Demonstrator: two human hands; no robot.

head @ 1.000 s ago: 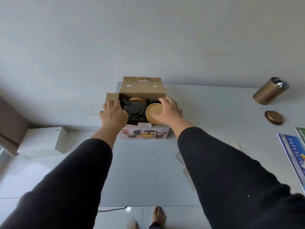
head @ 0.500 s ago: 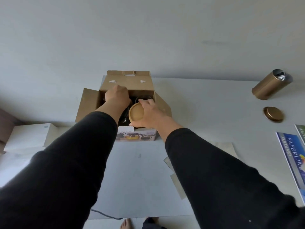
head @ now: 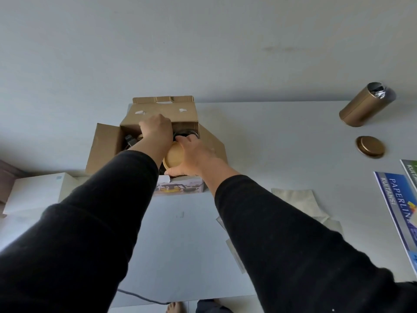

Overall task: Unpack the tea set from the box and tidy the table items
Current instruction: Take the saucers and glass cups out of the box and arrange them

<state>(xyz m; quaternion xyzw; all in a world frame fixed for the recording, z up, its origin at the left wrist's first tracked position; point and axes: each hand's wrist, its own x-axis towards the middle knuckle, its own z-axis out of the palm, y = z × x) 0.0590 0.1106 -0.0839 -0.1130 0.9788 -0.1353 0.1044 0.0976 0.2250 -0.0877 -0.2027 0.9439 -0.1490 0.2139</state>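
Observation:
An open brown cardboard box (head: 162,111) stands at the far left of the white table (head: 270,136), its flaps spread out. My right hand (head: 196,154) grips a round tan wooden disc (head: 173,158) over the box's near side. My left hand (head: 156,131) reaches deep into the box with its fingers curled down; what it touches is hidden. A dark round glass piece (head: 186,133) shows inside the box behind my right hand. A black handle-like part (head: 129,141) shows at the box's left inner side.
A gold tin canister (head: 363,107) lies on its side at the far right, its gold lid (head: 370,146) flat beside it. Blue printed booklets (head: 397,213) lie at the right edge. Pale paper sheets (head: 295,197) lie near my right arm. A white box (head: 36,190) sits left, below the table.
My left hand went from the box's near rim deep into the box. The left flap folded open. My right hand tilted and lifted the wooden disc toward me.

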